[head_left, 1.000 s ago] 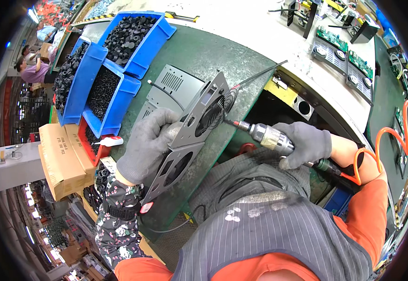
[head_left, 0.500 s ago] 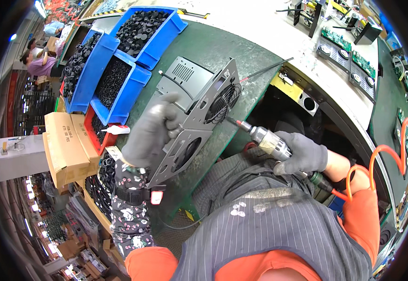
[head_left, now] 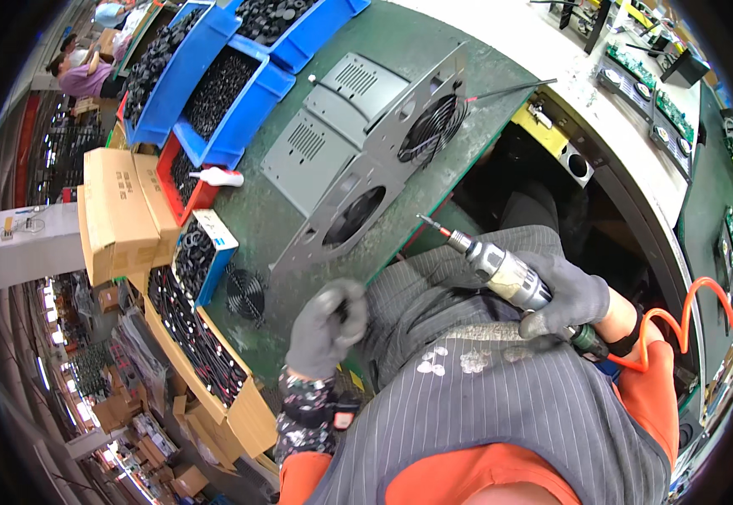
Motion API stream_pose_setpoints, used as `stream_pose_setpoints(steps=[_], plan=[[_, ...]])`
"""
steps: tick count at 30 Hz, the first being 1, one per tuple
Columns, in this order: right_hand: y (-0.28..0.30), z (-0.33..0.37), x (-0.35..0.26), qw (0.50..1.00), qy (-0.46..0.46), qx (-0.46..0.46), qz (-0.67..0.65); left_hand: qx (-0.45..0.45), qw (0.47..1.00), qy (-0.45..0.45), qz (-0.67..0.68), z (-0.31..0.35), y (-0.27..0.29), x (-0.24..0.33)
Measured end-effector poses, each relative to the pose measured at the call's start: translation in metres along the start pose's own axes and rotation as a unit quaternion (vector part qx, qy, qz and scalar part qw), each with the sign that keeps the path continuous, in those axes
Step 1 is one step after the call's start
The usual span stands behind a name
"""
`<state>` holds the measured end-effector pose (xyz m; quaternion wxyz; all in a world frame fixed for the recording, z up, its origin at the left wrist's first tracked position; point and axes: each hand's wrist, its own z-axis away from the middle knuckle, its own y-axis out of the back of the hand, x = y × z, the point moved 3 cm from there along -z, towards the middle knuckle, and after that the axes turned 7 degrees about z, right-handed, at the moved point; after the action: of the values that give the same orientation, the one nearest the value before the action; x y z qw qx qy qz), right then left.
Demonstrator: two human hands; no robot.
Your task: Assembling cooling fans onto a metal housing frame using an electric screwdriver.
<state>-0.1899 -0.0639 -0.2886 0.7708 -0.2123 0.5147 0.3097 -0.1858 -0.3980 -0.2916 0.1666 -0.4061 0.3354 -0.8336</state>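
Note:
My right hand (head_left: pixel 567 295), in a grey glove, grips an air screwdriver (head_left: pixel 509 273) over my lap; its bit points toward the bench, apart from the metal. My gloved left hand (head_left: pixel 329 326) is near the bench edge with fingers curled toward the thumb; whatever they hold, if anything, is hidden. On the bench, a grey sheet-metal chassis (head_left: pixel 320 160) lies with an upright panel (head_left: pixel 368 181) that has two round openings. A black wire fan guard (head_left: pixel 432 133) sits at the farther opening. Another fan guard (head_left: pixel 245 295) lies flat left of the panel.
Blue bins (head_left: pixel 240 101) of small black parts stand at the far left. A red bin (head_left: pixel 188 189), a white bottle (head_left: pixel 219 177) and cartons (head_left: pixel 127 206) are nearer. Black cables fill an open box (head_left: pixel 194 337). An orange coiled hose (head_left: pixel 678 316) runs right from the screwdriver.
My left hand has drawn back from the panel toward my body. The screwdriver's bit has come away from the fan guard. The view has shifted, exposing the loose guard.

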Motion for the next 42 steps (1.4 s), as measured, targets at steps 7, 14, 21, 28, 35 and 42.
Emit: stream_pose_setpoints(steps=[7, 14, 21, 28, 35, 42], plan=[[-0.019, 0.0, -0.021, 0.99, 0.137, -0.039, -0.016, 0.034, 0.994, -0.004, 0.105, -0.047, -0.049, -0.013], [-0.013, 0.026, -0.019, 0.994, -0.031, -0.084, -0.057, 0.059, 0.973, -0.132, -0.18, -0.056, -0.065, -0.008], [-0.011, 0.023, -0.024, 0.998, 0.036, -0.055, -0.015, 0.062, 0.945, -0.156, -0.281, -0.057, -0.079, -0.003], [-0.005, 0.025, -0.024, 0.998, 0.034, -0.058, 0.006, 0.08, 0.894, -0.199, -0.393, -0.06, -0.088, 0.007], [-0.006, 0.019, -0.02, 0.983, 0.124, 0.045, 0.13, -0.008, 0.889, -0.067, -0.454, -0.067, -0.085, 0.018], [0.014, -0.006, -0.008, 0.98, 0.145, 0.106, 0.088, 0.033, 0.581, -0.231, -0.78, -0.022, -0.187, 0.064]])
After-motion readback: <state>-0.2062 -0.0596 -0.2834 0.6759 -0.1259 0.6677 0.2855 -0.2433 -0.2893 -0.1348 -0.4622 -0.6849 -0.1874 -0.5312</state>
